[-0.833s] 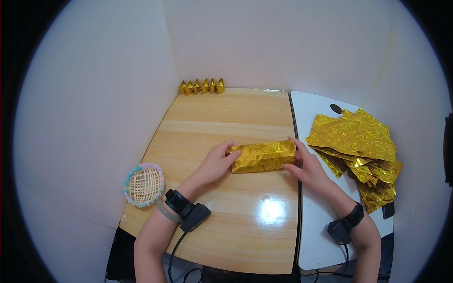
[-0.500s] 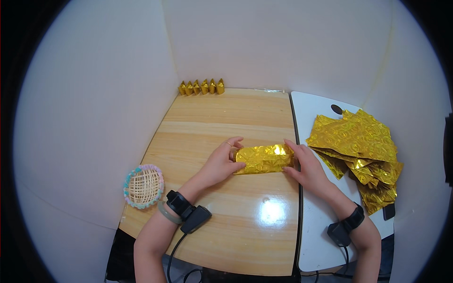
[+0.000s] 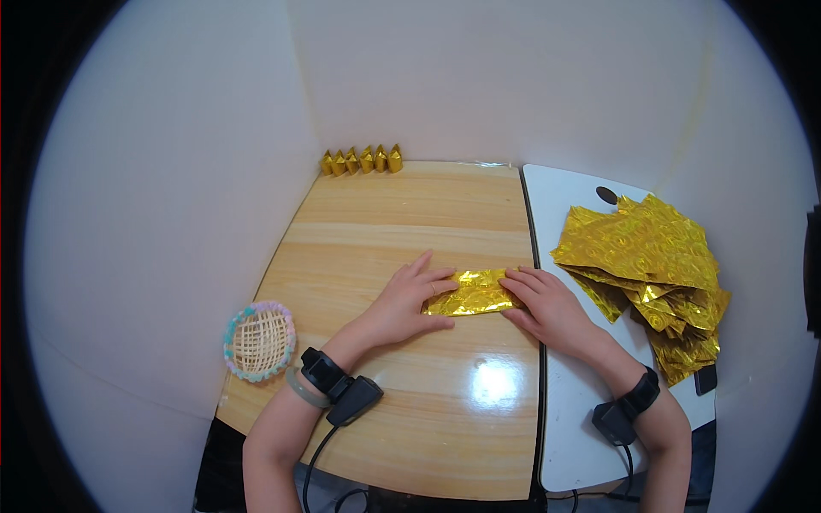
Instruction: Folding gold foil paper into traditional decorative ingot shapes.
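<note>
A folded strip of shiny gold foil paper lies flat on the wooden table. My left hand presses down on its left end with fingers spread flat. At the strip's right end my right hand presses down the same way. Only the middle of the strip shows between the two hands. Both wrists carry black devices with cables.
A pile of gold foil sheets rests on the white board at the right. Several small folded gold pieces stand in a row at the table's far edge. A small woven basket sits at the left edge. White walls enclose the table.
The gold paper has been folded narrower and flattened into a slimmer strip. Both hands have closed in over its ends and now press it down.
</note>
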The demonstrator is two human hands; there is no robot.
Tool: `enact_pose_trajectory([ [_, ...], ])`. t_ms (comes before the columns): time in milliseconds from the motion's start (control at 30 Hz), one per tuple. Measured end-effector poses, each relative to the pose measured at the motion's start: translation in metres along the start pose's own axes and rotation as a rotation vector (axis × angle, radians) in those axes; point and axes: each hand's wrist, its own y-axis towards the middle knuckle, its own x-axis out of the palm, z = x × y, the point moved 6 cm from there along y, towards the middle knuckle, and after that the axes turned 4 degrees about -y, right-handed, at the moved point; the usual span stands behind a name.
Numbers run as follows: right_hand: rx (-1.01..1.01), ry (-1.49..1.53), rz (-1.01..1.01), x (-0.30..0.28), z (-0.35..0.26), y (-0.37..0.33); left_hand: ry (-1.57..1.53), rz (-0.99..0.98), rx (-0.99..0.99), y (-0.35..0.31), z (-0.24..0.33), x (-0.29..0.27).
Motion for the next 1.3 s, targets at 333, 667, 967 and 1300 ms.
enact_pose_trajectory([
  [333,0.083,0.203,0.169,-0.015,0.003,0.001,-0.644,0.129,-0.428,-0.007,-0.026,-0.001],
  [667,0.446,1.209,0.179,0.010,0.029,0.000,-1.139,0.148,-0.424,-0.003,-0.022,0.004],
  [967,0.468,1.161,0.036,0.005,0.017,-0.003,-1.115,0.205,-0.488,-0.004,-0.016,-0.003],
  [1300,0.528,1.062,0.041,0.002,0.025,-0.002,-1.055,0.145,-0.468,-0.005,-0.026,0.003],
])
